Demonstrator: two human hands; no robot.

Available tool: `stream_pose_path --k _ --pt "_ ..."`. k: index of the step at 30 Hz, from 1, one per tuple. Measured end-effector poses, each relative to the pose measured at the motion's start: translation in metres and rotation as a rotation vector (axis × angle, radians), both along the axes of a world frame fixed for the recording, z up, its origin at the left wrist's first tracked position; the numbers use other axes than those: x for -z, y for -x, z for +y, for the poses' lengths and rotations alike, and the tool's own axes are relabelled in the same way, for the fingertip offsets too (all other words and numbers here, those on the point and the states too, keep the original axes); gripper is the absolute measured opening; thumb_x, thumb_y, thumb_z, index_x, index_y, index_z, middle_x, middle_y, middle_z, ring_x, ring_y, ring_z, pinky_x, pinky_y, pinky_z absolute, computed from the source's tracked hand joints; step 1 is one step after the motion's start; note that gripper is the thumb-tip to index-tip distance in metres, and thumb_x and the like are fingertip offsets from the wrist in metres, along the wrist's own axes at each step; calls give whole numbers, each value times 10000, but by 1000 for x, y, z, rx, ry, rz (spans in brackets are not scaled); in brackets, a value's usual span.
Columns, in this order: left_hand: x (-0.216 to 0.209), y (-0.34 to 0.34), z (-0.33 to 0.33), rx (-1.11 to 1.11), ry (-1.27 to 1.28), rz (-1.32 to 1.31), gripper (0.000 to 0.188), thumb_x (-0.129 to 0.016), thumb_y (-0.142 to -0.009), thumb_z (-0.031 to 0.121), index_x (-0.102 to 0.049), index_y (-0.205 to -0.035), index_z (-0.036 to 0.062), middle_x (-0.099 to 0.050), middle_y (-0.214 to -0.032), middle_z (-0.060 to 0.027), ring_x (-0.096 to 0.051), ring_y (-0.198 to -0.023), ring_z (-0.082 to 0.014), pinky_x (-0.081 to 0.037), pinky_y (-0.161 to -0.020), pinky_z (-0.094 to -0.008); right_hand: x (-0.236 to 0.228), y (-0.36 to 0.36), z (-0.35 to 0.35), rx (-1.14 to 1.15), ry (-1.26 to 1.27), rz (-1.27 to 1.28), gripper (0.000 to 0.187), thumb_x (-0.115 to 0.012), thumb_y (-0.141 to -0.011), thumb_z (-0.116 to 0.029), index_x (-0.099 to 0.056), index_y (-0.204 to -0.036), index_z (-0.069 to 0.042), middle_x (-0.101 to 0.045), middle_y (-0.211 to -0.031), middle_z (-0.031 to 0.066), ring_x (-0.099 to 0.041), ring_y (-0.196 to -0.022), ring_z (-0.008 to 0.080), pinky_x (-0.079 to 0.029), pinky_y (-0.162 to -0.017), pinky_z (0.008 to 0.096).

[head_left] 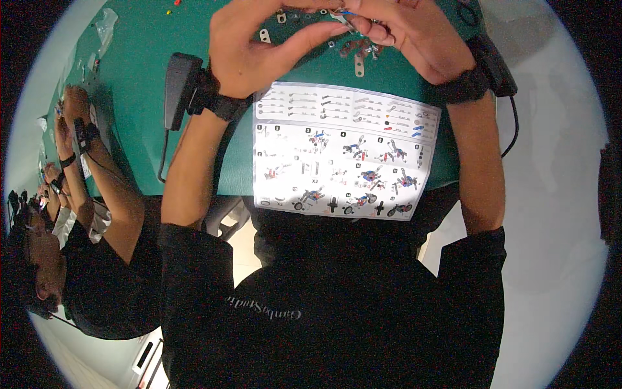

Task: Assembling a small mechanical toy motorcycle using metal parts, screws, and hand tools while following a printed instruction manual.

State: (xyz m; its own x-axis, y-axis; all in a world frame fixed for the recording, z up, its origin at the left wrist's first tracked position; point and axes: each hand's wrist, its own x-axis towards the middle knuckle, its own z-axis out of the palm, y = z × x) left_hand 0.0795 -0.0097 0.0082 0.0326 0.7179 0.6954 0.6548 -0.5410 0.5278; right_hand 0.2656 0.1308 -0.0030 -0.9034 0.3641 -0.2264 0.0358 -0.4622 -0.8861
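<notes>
Near the top edge, a small metal assembly with a blue part (348, 14) sits between my two hands, partly covered by fingers. My right hand (405, 35) has its fingers curled and closed round it. From the other side, my left hand (256, 55) reaches it with thumb and fingertips brought together in a pinch. Just below the hands, loose perforated metal pieces (359, 50) lie on the green tabletop, one flat strip (359, 67) pointing toward me. Another perforated strip (264, 35) rests beside my left hand. The upper ends of my fingers are cut off by the frame.
A white instruction sheet (343, 146) with assembly drawings lies in front of me, overhanging the near edge of the green table (139, 39). Clear plastic bags (103, 29) and small red and yellow bits lie far left. At the left, another person's hands (74, 107) work at the same table.
</notes>
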Motion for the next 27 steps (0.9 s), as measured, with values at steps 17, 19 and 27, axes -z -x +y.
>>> stream_pose_path --k 17,19,27 --pt "23 2 1 0 127 -211 363 -812 -866 32 -635 -1181 5 -721 -1078 -119 -688 -942 -162 -557 -828 -306 -11 -6 -8 62 -233 -160 190 -700 -966 -192 -763 -958 -13 -696 -807 29 -571 -661 81 -459 -587 228" --pt "17 -1 -1 -35 158 -220 359 -811 -870 49 -645 -1185 7 -722 -1082 -111 -688 -947 -169 -557 -835 -309 -11 -5 -8 75 -237 -153 189 -705 -963 -190 -762 -961 -10 -692 -804 27 -566 -660 78 -456 -584 227" --pt "-17 34 -4 -109 469 204 269 -791 -883 121 -716 -1124 28 -675 -1091 -116 -650 -1019 -236 -538 -878 -355 -12 -8 -4 196 -427 -174 167 -716 -950 -163 -768 -970 -5 -679 -783 5 -527 -629 43 -407 -549 200"
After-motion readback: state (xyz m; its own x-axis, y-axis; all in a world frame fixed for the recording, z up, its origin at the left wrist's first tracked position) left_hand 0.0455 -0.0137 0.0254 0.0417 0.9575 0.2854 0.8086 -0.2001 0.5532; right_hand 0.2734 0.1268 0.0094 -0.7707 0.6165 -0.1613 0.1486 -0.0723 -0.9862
